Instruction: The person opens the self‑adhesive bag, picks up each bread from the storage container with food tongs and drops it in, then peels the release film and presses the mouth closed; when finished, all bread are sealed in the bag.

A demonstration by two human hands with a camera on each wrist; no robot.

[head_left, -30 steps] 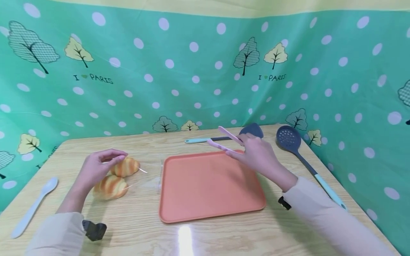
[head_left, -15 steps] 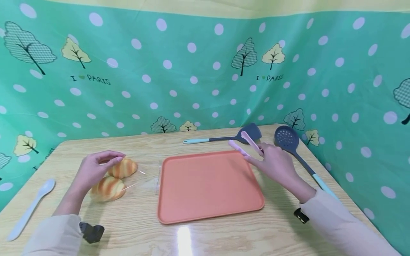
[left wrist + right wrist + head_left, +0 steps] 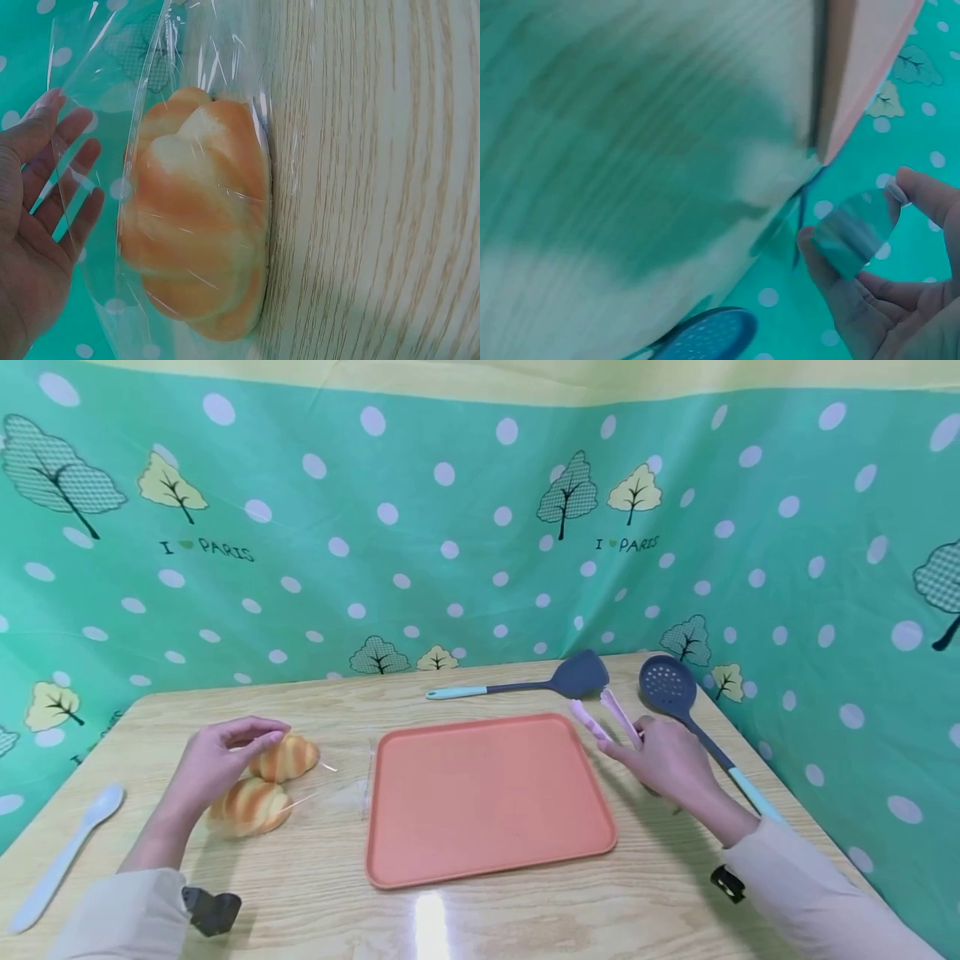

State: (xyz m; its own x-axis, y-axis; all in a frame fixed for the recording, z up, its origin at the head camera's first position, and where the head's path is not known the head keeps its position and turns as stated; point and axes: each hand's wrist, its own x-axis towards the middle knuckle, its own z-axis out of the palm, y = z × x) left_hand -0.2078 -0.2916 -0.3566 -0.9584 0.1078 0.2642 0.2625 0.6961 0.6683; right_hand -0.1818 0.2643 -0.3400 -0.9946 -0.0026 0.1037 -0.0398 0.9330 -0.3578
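Observation:
On the left, my left hand pinches the edge of a clear plastic bag between thumb and index finger. Inside the bag lie two striped bread rolls, one showing nearer the front as a golden roll in the head view. My right hand grips pink tongs off the right rim of the salmon-pink tray, their two arms spread apart and pointing up and left. In the right wrist view, a shiny curved part of what I hold shows between thumb and fingers.
A spatula lies behind the tray, and a slotted skimmer slants along the right side of the table. At far left is a white spoon. Green dotted cloth walls the back and right.
My right hand has carried the tongs right and toward me, from over the tray's far right corner to beside its right edge. The left hand keeps its pinch on the bag.

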